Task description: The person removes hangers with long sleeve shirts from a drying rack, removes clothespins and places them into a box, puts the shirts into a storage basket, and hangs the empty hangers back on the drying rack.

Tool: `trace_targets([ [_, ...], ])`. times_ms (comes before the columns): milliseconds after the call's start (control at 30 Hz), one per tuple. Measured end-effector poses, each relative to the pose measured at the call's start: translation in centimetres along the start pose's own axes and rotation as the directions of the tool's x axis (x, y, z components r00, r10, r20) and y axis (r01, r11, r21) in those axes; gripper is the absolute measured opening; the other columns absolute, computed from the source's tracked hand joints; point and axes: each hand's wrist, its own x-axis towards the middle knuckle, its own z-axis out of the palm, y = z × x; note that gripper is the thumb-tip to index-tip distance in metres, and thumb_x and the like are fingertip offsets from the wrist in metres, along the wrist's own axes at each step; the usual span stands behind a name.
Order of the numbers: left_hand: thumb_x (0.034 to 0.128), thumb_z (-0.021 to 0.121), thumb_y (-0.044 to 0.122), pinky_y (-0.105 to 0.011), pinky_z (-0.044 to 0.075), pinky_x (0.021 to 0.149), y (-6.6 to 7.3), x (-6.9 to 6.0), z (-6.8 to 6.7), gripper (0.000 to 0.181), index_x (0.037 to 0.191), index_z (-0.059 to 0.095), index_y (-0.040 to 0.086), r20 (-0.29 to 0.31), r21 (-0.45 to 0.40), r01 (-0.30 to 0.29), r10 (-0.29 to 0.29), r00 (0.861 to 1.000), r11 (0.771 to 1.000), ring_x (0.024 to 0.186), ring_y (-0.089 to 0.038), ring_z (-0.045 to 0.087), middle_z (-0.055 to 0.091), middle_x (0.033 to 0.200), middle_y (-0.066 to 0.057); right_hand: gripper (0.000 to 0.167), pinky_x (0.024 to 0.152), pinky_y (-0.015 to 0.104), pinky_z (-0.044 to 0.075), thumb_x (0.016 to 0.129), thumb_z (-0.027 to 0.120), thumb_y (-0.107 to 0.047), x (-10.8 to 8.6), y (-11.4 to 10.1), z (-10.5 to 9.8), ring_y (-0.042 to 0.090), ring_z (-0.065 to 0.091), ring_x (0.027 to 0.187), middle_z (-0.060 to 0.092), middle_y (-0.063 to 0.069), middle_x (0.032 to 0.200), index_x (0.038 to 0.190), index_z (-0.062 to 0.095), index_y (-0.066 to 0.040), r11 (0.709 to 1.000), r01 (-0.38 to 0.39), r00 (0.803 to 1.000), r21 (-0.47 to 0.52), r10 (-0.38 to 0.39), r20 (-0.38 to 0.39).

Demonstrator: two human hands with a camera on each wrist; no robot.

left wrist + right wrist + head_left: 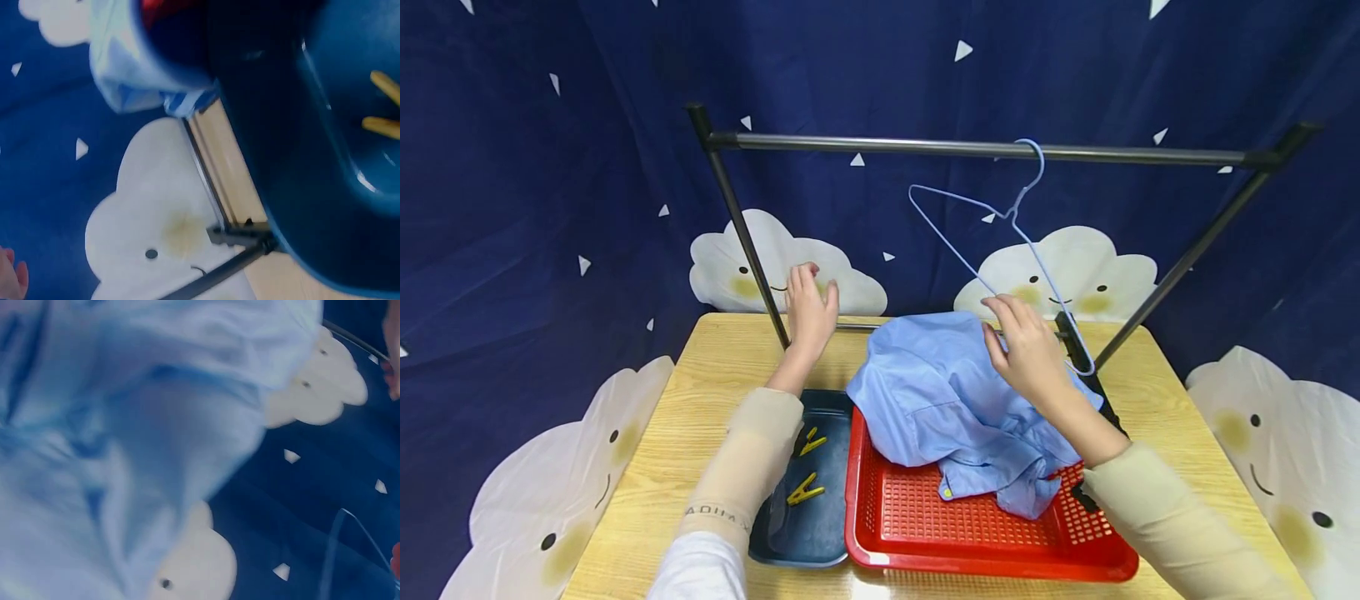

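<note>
A light-blue hanger (958, 197) hangs by its hook from the rack's rail, tilted. Beside it is my right hand (1028, 348), fingers loosely bent, in front of the hanger's lower bar; whether the fingertips touch it I cannot tell. My left hand (811, 310) is raised near the rack's left post, fingers relaxed, holding nothing. A light-blue garment (925, 383), rumpled, lies over the back of a red basket (970, 567), below the right hand. In the right wrist view the garment (181, 425) is blurred and fills much of the left side.
The black rack's rail (865, 147) spans the table (722, 375). Left of the basket stands a dark-blue tray (812, 533) with yellow clothespins (805, 490) in it. A navy curtain (820, 58) with white clouds hangs behind.
</note>
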Motion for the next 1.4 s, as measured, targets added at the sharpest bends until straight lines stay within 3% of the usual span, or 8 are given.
trace_targets([
  [200, 0.0901, 0.052, 0.02, -0.043, 0.035, 0.086, 1.1, -1.6, 2.4, 0.033, 0.116, 0.044, 0.001, 0.223, 0.068, -0.125, 0.107, 0.969, 0.99, 0.104, -0.03, 0.045, 0.046, 0.112, -0.013, 0.038, 0.089, 0.047, 0.041, 0.085, 0.059, -0.013, -3.2, 1.5, 2.9, 0.034, 0.052, 0.108, 0.055, 0.018, 0.115, 0.12, 0.053, 0.001, 0.996, -0.081, 0.974, -0.038, 0.087, 0.208],
  [367, 0.0926, 0.05, 0.029, -0.043, 0.035, 0.089, 1.9, -2.8, 4.2, 0.042, 0.125, 0.041, 0.004, 0.428, 0.156, -0.186, 0.103, 0.898, 0.97, 0.11, -0.029, 0.044, 0.045, 0.122, -0.011, 0.044, 0.092, 0.05, 0.037, 0.088, 0.057, -0.019, -5.3, 4.0, 4.2, 0.04, 0.047, 0.113, 0.05, 0.024, 0.121, 0.127, 0.047, 0.002, 0.967, -0.231, 0.89, -0.109, 0.256, 0.378],
  [533, 0.0928, 0.045, 0.043, -0.048, 0.033, 0.095, 2.6, -4.1, 5.7, 0.058, 0.138, 0.032, 0.009, 0.634, 0.221, -0.242, 0.049, 0.772, 0.945, 0.122, -0.028, 0.037, 0.04, 0.133, -0.01, 0.056, 0.097, 0.057, 0.026, 0.093, 0.049, -0.034, -6.6, 6.5, 4.7, 0.047, 0.034, 0.122, 0.035, 0.028, 0.134, 0.137, 0.034, -0.002, 0.889, -0.412, 0.716, -0.201, 0.452, 0.532],
  [733, 0.0879, 0.04, 0.06, -0.056, 0.029, 0.097, 3.4, -5.5, 7.1, 0.072, 0.145, 0.024, 0.018, 0.763, 0.279, -0.225, -0.073, 0.642, 0.934, 0.13, -0.034, 0.029, 0.029, 0.144, -0.012, 0.078, 0.094, 0.07, 0.012, 0.087, 0.036, -0.062, -7.4, 8.0, 5.0, 0.056, 0.02, 0.124, 0.018, 0.031, 0.142, 0.145, 0.019, -0.013, 0.762, -0.559, 0.472, -0.329, 0.618, 0.629],
  [867, 0.0849, 0.035, 0.067, -0.057, 0.026, 0.099, 3.8, -6.2, 7.8, 0.077, 0.145, 0.022, 0.021, 0.808, 0.328, -0.218, -0.153, 0.57, 0.919, 0.131, -0.039, 0.026, 0.026, 0.145, -0.014, 0.086, 0.091, 0.071, 0.012, 0.084, 0.032, -0.07, -7.6, 8.3, 5.3, 0.059, 0.021, 0.121, 0.019, 0.033, 0.14, 0.146, 0.015, -0.014, 0.715, -0.606, 0.376, -0.348, 0.643, 0.667],
  [1033, 0.0848, 0.033, 0.068, -0.055, 0.025, 0.1, 4.0, -7.0, 8.3, 0.077, 0.145, 0.023, 0.021, 0.836, 0.317, -0.234, -0.155, 0.526, 0.919, 0.128, -0.04, 0.031, 0.033, 0.142, -0.015, 0.09, 0.09, 0.069, 0.015, 0.083, 0.031, -0.071, -7.3, 8.3, 5.7, 0.056, 0.028, 0.12, 0.027, 0.033, 0.138, 0.146, 0.014, -0.01, 0.695, -0.628, 0.309, -0.351, 0.637, 0.707],
  [1167, 0.0862, 0.034, 0.066, -0.055, 0.023, 0.102, 4.0, -7.4, 8.4, 0.074, 0.145, 0.025, 0.021, 0.844, 0.297, -0.24, -0.136, 0.518, 0.924, 0.127, -0.038, 0.035, 0.037, 0.14, -0.015, 0.09, 0.093, 0.067, 0.011, 0.084, 0.031, -0.069, -7.0, 8.3, 5.8, 0.052, 0.028, 0.124, 0.028, 0.031, 0.14, 0.144, 0.018, -0.002, 0.681, -0.651, 0.276, -0.337, 0.625, 0.73],
  [1400, 0.0894, 0.033, 0.061, -0.055, 0.024, 0.101, 4.0, -7.5, 8.8, 0.07, 0.143, 0.028, 0.017, 0.864, 0.26, -0.284, -0.091, 0.494, 0.923, 0.126, -0.036, 0.037, 0.04, 0.138, -0.013, 0.076, 0.087, 0.061, 0.02, 0.088, 0.039, -0.057, -7.0, 8.1, 6.0, 0.047, 0.043, 0.115, 0.043, 0.029, 0.13, 0.129, 0.044, 0.006, 0.685, -0.67, 0.329, -0.284, 0.618, 0.715],
])
